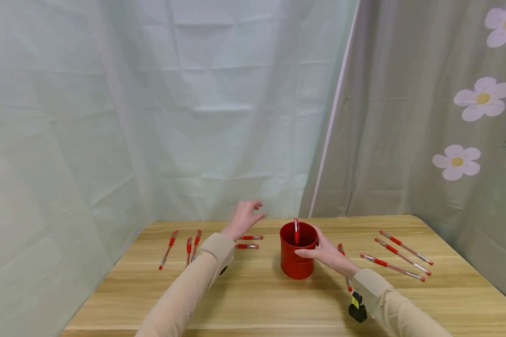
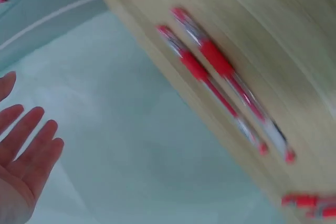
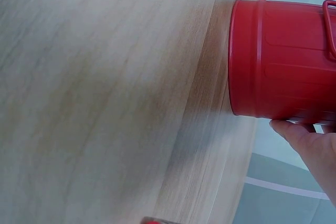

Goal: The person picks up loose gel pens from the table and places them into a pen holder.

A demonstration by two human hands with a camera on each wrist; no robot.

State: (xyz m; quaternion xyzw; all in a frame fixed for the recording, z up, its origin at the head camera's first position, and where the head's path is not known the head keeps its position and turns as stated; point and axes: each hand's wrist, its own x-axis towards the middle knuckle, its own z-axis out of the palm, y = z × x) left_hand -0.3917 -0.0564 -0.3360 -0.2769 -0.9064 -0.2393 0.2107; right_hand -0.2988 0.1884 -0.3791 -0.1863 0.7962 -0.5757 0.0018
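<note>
A red metal pen cup (image 1: 293,264) stands upright on the table, with one red pen (image 1: 296,232) leaning inside it. My right hand (image 1: 326,252) grips the cup's right side, thumb in front near the rim and fingers behind. In the right wrist view, the cup (image 3: 283,59) has a small wire handle, and the hand (image 3: 312,148) is against its wall. Left of the cup, my left hand (image 1: 243,219) is raised over the table's back with nothing in it. Two red pens (image 1: 249,246) lie side by side below it; in the left wrist view its fingers (image 2: 31,129) are spread.
Several more red gel pens lie on the wooden table (image 1: 253,304). Three pens (image 1: 170,243) are at the left, and three pens (image 1: 398,255) fan out at the right. Another pen (image 1: 349,283) lies partly under my right wrist. A pale curtain (image 1: 236,117) hangs behind.
</note>
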